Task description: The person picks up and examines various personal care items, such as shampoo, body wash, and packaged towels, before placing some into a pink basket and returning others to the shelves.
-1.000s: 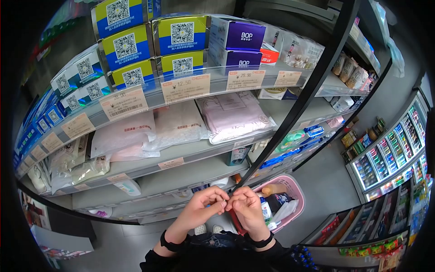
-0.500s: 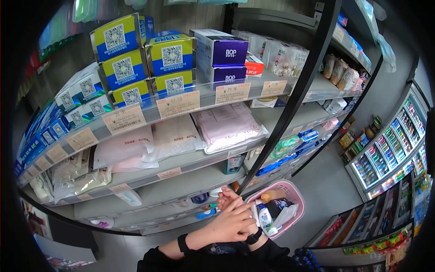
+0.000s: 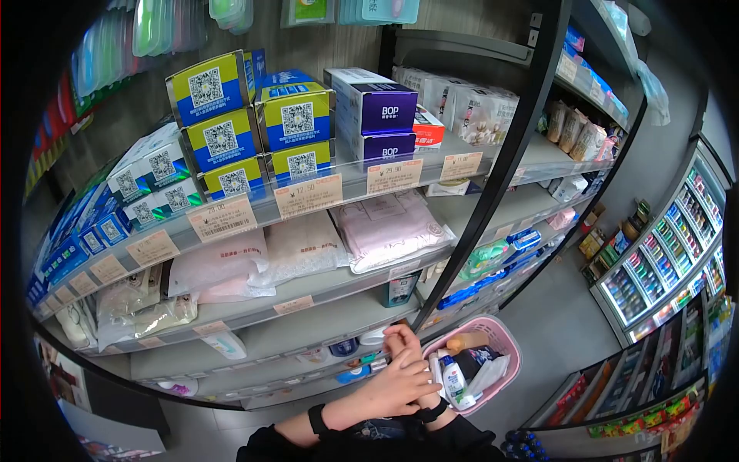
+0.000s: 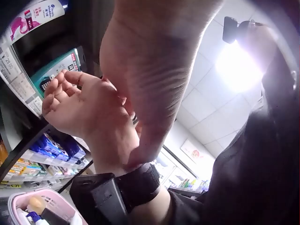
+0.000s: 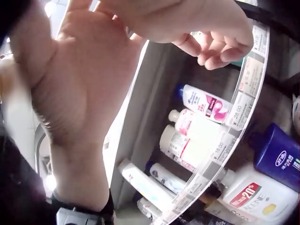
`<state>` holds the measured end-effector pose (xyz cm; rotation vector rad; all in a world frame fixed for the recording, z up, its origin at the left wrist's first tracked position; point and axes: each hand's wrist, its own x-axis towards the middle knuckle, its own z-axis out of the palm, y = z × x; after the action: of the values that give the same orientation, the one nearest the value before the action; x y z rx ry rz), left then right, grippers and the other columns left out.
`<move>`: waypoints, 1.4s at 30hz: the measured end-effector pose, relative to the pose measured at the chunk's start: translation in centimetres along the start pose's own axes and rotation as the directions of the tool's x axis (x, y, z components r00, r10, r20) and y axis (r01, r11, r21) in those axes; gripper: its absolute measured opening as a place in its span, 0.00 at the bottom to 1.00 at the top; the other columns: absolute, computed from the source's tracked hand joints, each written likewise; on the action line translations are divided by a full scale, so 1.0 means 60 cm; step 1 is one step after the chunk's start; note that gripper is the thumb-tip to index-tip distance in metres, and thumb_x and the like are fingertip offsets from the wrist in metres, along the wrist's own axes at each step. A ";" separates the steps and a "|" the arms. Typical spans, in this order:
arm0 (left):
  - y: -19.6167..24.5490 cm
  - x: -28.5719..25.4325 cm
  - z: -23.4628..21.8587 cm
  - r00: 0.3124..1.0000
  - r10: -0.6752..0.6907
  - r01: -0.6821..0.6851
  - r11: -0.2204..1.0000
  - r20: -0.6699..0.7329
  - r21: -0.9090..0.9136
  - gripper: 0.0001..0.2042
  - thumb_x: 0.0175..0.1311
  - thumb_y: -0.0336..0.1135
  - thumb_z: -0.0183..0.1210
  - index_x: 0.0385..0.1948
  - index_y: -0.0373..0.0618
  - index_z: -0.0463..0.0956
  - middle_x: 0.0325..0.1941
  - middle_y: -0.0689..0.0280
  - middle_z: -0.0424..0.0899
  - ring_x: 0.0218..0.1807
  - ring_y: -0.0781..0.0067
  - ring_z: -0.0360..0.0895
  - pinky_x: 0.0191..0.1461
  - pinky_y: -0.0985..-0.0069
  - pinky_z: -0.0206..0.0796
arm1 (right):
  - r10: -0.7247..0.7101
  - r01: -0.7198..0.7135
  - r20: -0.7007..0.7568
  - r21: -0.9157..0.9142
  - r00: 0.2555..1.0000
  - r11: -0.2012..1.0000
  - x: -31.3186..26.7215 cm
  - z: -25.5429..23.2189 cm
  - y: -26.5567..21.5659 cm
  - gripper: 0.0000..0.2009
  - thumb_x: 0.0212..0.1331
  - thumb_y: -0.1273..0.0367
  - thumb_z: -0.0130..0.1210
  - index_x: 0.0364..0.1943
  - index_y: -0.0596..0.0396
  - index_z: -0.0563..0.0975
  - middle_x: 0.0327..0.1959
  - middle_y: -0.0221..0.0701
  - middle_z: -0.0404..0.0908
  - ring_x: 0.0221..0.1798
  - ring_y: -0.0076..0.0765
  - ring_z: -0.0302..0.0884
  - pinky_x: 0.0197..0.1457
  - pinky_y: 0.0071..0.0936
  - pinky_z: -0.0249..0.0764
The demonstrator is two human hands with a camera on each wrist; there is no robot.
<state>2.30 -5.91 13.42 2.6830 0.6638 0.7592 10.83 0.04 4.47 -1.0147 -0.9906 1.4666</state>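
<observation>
In the head view my left hand (image 3: pixel 391 391) lies across my right wrist, its fingers bent over it. My right hand (image 3: pixel 401 340) points up toward the shelf, fingers loosely curled and holding nothing. From the left wrist, the left hand (image 4: pixel 145 65) fills the top, its thumb side running down to the black band (image 4: pixel 140 185) on the right wrist. There the right hand (image 4: pixel 75 105) shows its palm. Seen from the right wrist, the palm of the left hand (image 5: pixel 84 89) faces the camera, and its fingertips are partly hidden behind the right hand (image 5: pixel 206 23).
A pink basket (image 3: pixel 504 339) with a white bottle (image 3: pixel 454 377) and other goods stands on the floor beside the hands. Store shelves (image 3: pixel 308 173) hold boxes and bagged packs (image 3: pixel 396 231). A black post (image 3: pixel 481 192) rises behind the basket. Shampoo bottles (image 5: pixel 206 103) stand lower down.
A second ago both hands met at the fingertips. My left hand has since crossed over onto the right wrist, and the head view has tilted up slightly.
</observation>
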 end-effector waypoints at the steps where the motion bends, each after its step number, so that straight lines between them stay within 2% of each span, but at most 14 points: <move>1: 0.003 0.002 -0.001 0.997 -0.012 0.008 0.999 0.083 0.048 0.23 0.44 0.44 0.65 0.44 0.47 0.76 0.40 0.66 0.74 0.52 0.63 0.68 0.64 0.61 0.51 | -0.124 0.140 0.091 -0.200 0.988 0.970 -0.001 0.000 0.005 0.04 0.61 0.71 0.52 0.37 0.54 0.75 0.21 0.20 0.68 0.25 0.15 0.62 0.28 0.15 0.60; 2: 0.004 0.003 -0.002 0.986 -0.029 0.013 0.995 0.164 0.096 0.25 0.44 0.46 0.65 0.46 0.47 0.76 0.40 0.67 0.75 0.52 0.64 0.68 0.64 0.62 0.52 | -0.055 0.078 0.090 -0.278 0.994 0.958 -0.002 -0.003 0.009 0.04 0.60 0.72 0.51 0.34 0.56 0.76 0.20 0.20 0.70 0.24 0.15 0.64 0.27 0.15 0.61; 6: -0.012 -0.005 0.015 0.990 0.025 -0.035 0.997 0.140 0.069 0.25 0.46 0.47 0.64 0.48 0.47 0.76 0.41 0.67 0.75 0.52 0.65 0.68 0.63 0.64 0.53 | -0.068 0.089 0.066 -0.394 0.995 0.915 -0.014 0.005 -0.014 0.04 0.59 0.71 0.52 0.32 0.56 0.77 0.18 0.19 0.69 0.23 0.14 0.62 0.26 0.16 0.59; 8: -0.016 -0.006 0.019 0.992 0.071 -0.081 0.992 0.100 0.092 0.24 0.47 0.48 0.63 0.46 0.47 0.76 0.41 0.67 0.75 0.51 0.64 0.68 0.62 0.65 0.54 | -0.094 0.114 0.064 -0.531 0.994 0.840 -0.014 0.004 -0.019 0.04 0.58 0.72 0.53 0.32 0.56 0.77 0.17 0.20 0.68 0.22 0.14 0.60 0.25 0.17 0.58; 15: -0.021 -0.004 0.029 0.991 0.058 -0.062 0.998 0.119 0.027 0.21 0.45 0.44 0.63 0.42 0.46 0.76 0.41 0.65 0.75 0.51 0.62 0.69 0.62 0.64 0.54 | -0.115 0.157 0.109 -0.568 0.987 0.808 -0.010 -0.003 -0.027 0.03 0.57 0.73 0.53 0.31 0.57 0.77 0.17 0.23 0.69 0.22 0.16 0.62 0.25 0.19 0.61; 17: -0.021 -0.006 0.034 0.993 0.088 -0.089 0.996 0.080 0.013 0.22 0.43 0.41 0.63 0.43 0.46 0.75 0.41 0.64 0.75 0.51 0.61 0.70 0.62 0.63 0.55 | -0.177 0.210 0.118 -0.646 0.977 0.733 -0.011 -0.003 -0.030 0.06 0.55 0.69 0.53 0.34 0.57 0.76 0.16 0.37 0.72 0.19 0.36 0.71 0.25 0.33 0.66; 20: -0.024 -0.006 0.035 0.991 0.118 -0.119 0.993 0.065 0.014 0.22 0.43 0.40 0.63 0.43 0.45 0.75 0.41 0.63 0.75 0.51 0.61 0.69 0.62 0.63 0.55 | -0.123 0.169 0.117 -0.665 0.986 0.727 -0.011 -0.002 -0.041 0.06 0.56 0.70 0.53 0.35 0.57 0.76 0.17 0.39 0.74 0.20 0.40 0.73 0.25 0.34 0.67; 24: -0.026 0.000 0.026 0.991 0.081 -0.081 0.997 0.110 -0.003 0.21 0.44 0.38 0.62 0.43 0.45 0.75 0.44 0.63 0.76 0.52 0.60 0.69 0.63 0.63 0.55 | -0.145 0.181 0.110 -0.672 0.983 0.718 -0.005 -0.009 -0.029 0.07 0.56 0.69 0.53 0.35 0.57 0.75 0.18 0.40 0.74 0.20 0.39 0.74 0.26 0.34 0.68; 26: -0.035 0.001 0.026 0.994 0.101 -0.092 0.984 0.046 -0.156 0.21 0.45 0.39 0.63 0.43 0.45 0.76 0.45 0.63 0.76 0.52 0.60 0.69 0.62 0.63 0.55 | -0.087 0.126 0.092 -0.701 0.992 0.702 -0.002 -0.011 -0.020 0.07 0.56 0.69 0.54 0.35 0.58 0.75 0.19 0.43 0.74 0.22 0.44 0.75 0.27 0.35 0.69; 29: -0.040 0.003 0.023 0.995 0.102 -0.103 0.977 -0.014 -0.185 0.21 0.39 0.36 0.66 0.41 0.47 0.77 0.41 0.64 0.77 0.49 0.61 0.71 0.59 0.66 0.57 | -0.158 0.225 0.161 -0.647 0.974 0.729 0.003 -0.013 -0.002 0.07 0.56 0.69 0.54 0.34 0.58 0.75 0.20 0.46 0.74 0.23 0.50 0.75 0.27 0.38 0.68; 32: -0.045 0.001 0.027 0.994 0.106 -0.105 0.981 -0.006 -0.166 0.21 0.39 0.39 0.67 0.40 0.47 0.77 0.41 0.65 0.77 0.49 0.62 0.71 0.58 0.67 0.57 | -0.147 0.209 0.149 -0.667 0.978 0.715 0.002 -0.010 -0.002 0.07 0.56 0.69 0.54 0.34 0.58 0.75 0.21 0.47 0.75 0.25 0.54 0.75 0.28 0.39 0.68; 36: -0.046 -0.005 0.039 0.994 0.098 -0.094 0.993 0.053 -0.077 0.21 0.40 0.41 0.66 0.39 0.47 0.76 0.41 0.66 0.77 0.49 0.64 0.72 0.57 0.68 0.56 | -0.165 0.263 0.209 -0.653 0.964 0.710 0.000 -0.006 -0.005 0.07 0.57 0.68 0.53 0.34 0.57 0.75 0.20 0.47 0.74 0.23 0.51 0.75 0.27 0.38 0.68; 38: -0.045 -0.008 0.037 0.990 0.112 -0.108 0.993 0.080 -0.055 0.20 0.46 0.43 0.63 0.42 0.47 0.75 0.42 0.66 0.76 0.48 0.65 0.71 0.58 0.67 0.55 | -0.070 0.160 0.158 -0.683 0.985 0.712 -0.001 -0.003 -0.012 0.07 0.56 0.68 0.53 0.34 0.57 0.75 0.19 0.45 0.73 0.22 0.47 0.73 0.27 0.36 0.67; 42: -0.049 -0.015 0.046 0.989 0.120 -0.118 0.993 0.082 -0.022 0.21 0.46 0.42 0.62 0.44 0.47 0.74 0.41 0.66 0.75 0.48 0.66 0.71 0.59 0.67 0.55 | -0.079 0.187 0.196 -0.628 0.977 0.756 0.006 -0.007 0.008 0.06 0.56 0.69 0.53 0.34 0.56 0.76 0.17 0.42 0.71 0.20 0.41 0.70 0.26 0.35 0.65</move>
<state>2.11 -4.20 9.63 2.7417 0.4784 0.6737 11.05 0.35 3.88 -1.2847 -1.7245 1.1028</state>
